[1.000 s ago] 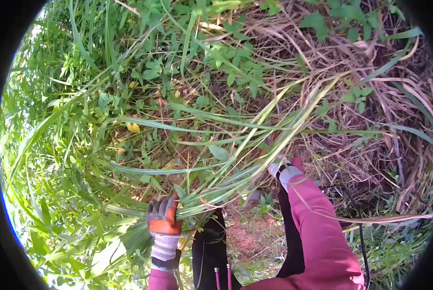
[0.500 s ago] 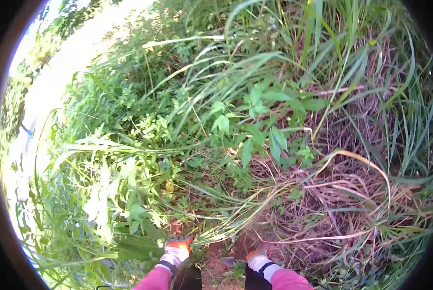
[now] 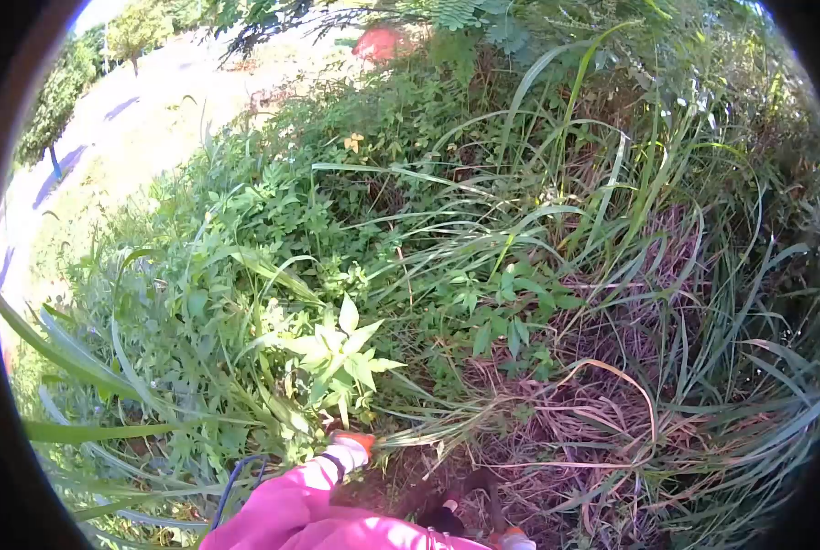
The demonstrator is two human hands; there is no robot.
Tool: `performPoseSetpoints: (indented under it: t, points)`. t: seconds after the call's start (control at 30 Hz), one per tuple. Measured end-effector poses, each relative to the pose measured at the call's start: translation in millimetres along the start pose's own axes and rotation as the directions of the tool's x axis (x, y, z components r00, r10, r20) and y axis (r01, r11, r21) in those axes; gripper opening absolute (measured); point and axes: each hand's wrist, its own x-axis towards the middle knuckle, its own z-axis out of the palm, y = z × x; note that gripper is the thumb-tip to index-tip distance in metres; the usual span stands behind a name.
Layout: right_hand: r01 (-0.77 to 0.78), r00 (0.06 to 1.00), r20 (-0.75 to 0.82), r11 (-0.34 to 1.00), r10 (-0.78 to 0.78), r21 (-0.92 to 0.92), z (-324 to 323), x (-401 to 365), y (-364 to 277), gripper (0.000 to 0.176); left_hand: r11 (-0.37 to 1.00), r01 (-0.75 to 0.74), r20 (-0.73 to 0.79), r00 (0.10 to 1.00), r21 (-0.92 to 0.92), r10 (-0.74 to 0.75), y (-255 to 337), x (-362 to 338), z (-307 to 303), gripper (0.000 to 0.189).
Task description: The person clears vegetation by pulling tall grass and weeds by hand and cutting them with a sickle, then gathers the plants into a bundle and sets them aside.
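Away from the long green grass (image 3: 447, 427), the right hand (image 3: 514, 539) has dropped to the bottom edge of view, leaving the left hand (image 3: 353, 444) alone at the blades' end. Whether either hand grips anything, I can't tell; dry straw (image 3: 586, 423) spreads to the right.

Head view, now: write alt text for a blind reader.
A gloved left hand reaches from a pink sleeve to green grass; the right hand shows partly at the bottom edge. Matted dry grass lies to the right, pale sunlit ground at upper left.
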Motion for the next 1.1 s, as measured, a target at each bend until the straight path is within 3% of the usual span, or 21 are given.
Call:
performPoseSetpoints:
  t: [0.07, 0.1, 0.27, 0.3, 0.33, 0.37, 0.4, 0.43, 0.5, 0.57, 0.63, 0.7, 0.77, 0.8, 0.83, 0.93, 0.97, 1.0, 1.03, 1.07, 1.1]
  points:
    - [-0.149, 0.988, 0.046, 0.985, 0.145, 0.092, 14.4, -32.4, 16.1, 0.033, 0.999, -0.029, -0.085, 0.996, 0.032, 0.032, -4.3, 3.7, 10.9, 0.037]
    - [-0.178, 0.983, 0.064, 0.976, 0.172, 0.123, 20.1, -45.1, 20.7, 0.033, 1.0, -0.012, -0.048, 0.999, 0.025, 0.013, -5.0, 5.0, 10.0, 0.042]
    - [-0.264, 0.957, 0.182, 0.938, 0.225, 0.226, 55.5, -84.7, 32.8, 0.032, 0.971, -0.177, -0.292, 0.948, -0.163, 0.124, -10.8, -26.9, -7.0, 0.044]
    - [-0.281, 0.949, 0.216, 0.925, 0.229, 0.256, 67.1, -90.3, 36.5, 0.032, 0.987, -0.081, -0.139, 0.988, -0.136, 0.062, 1.6, -31.1, -29.0, 0.043]
    - [-0.303, 0.938, 0.257, 0.907, 0.231, 0.292, 84.4, -94.2, 40.0, 0.032, 0.987, -0.14, -0.218, 0.969, -0.082, 0.119, 1.0, -31.4, -30.6, 0.042]
    - [-0.325, 0.926, 0.299, 0.891, 0.231, 0.317, 104.1, -91.8, 47.8, 0.032, 0.952, -0.262, -0.467, 0.869, -0.156, 0.163, -21.2, -12.4, 13.1, 0.041]
    - [-0.334, 0.916, 0.339, 0.872, 0.213, 0.357, 127.7, -80.5, 53.8, 0.032, 0.958, -0.105, -0.293, 0.956, -0.265, 0.024, -12.2, -15.8, 0.2, 0.042]
    - [-0.338, 0.912, 0.367, 0.847, 0.186, 0.411, 148.0, -65.3, 52.2, 0.032, 0.98, -0.187, -0.411, 0.9, -0.066, 0.144, -21.7, -6.3, 8.3, 0.042]
    - [-0.352, 0.907, 0.392, 0.793, 0.156, 0.497, 183.8, -34.4, 46.4, 0.032, 0.982, -0.075, -0.245, 0.969, -0.171, 0.031, -7.1, -19.0, -9.4, 0.042]
    - [-0.429, 0.896, 0.32, 0.785, 0.307, 0.447, 42.9, -47.4, 30.4, 0.046, 0.993, 0.09, 0.006, 0.996, -0.071, -0.09, 3.7, -6.4, -22.5, 0.043]
    - [-0.255, 0.965, 0.077, 0.828, 0.25, 0.499, -19.0, -40.7, 32.0, 0.05, 0.972, 0.229, 0.083, 0.969, 0.056, -0.233, 26.7, -7.6, -44.0, 0.037]
    - [-0.178, 0.978, -0.017, 0.866, 0.21, 0.468, -31.5, -7.9, 51.5, 0.061, 0.942, 0.257, 0.06, 0.959, 0.218, -0.276, 5.5, -1.2, -38.3, 0.037]
    - [-0.179, 0.975, -0.02, 0.833, 0.222, 0.524, -77.3, -3.7, 67.2, 0.064, 0.829, 0.427, -0.1, 0.902, 0.362, -0.42, 73.5, -25.0, -78.1, 0.037]
    - [-0.174, 0.972, -0.029, 0.798, 0.232, 0.577, -93.2, -2.2, 78.1, 0.067, 0.824, 0.461, -0.174, 0.887, 0.328, -0.427, 81.0, -25.2, -79.4, 0.036]
    - [-0.169, 0.975, -0.021, 0.804, 0.221, 0.57, -92.6, 11.4, 90.7, 0.067, 0.763, 0.515, -0.143, 0.853, 0.392, -0.502, 88.8, -24.2, -83.3, 0.035]
    - [0.098, 0.981, -0.192, 0.788, 0.026, 0.607, -104.8, 56.9, 111.6, 0.062, 0.73, 0.548, -0.219, 0.835, 0.408, -0.504, 104.9, -31.8, -83.4, 0.037]
    - [0.11, 0.981, -0.192, 0.796, 0.008, 0.595, -125.9, 66.4, 110.4, 0.062, 0.674, 0.607, -0.138, 0.777, 0.421, -0.614, 98.8, -29.0, -76.5, 0.04]
    - [0.061, 0.994, -0.1, 0.515, 0.048, 0.855, -176.8, 62.3, 101.0, 0.055, 0.691, 0.623, -0.159, 0.773, 0.365, -0.614, 114.4, -34.9, -80.8, 0.046]
    - [-0.022, 0.999, 0.015, 0.157, 0.048, 0.987, -203.3, 58.6, 95.3, 0.049, 0.704, 0.637, -0.18, 0.768, 0.313, -0.615, 130.4, -47.9, -85.3, 0.052]
    - [0.002, 1.0, -0.002, -0.082, -0.008, 0.997, -187.2, 84.5, 91.4, 0.042, 0.713, 0.627, -0.226, 0.779, 0.313, -0.585, 144.0, -60.0, -85.4, 0.06]
    - [-0.059, 0.998, 0.063, -0.188, 0.017, 0.98, -203.9, 93.7, 82.8, 0.035, 0.725, 0.615, -0.274, 0.788, 0.311, -0.551, 154.2, -68.4, -84.7, 0.068]
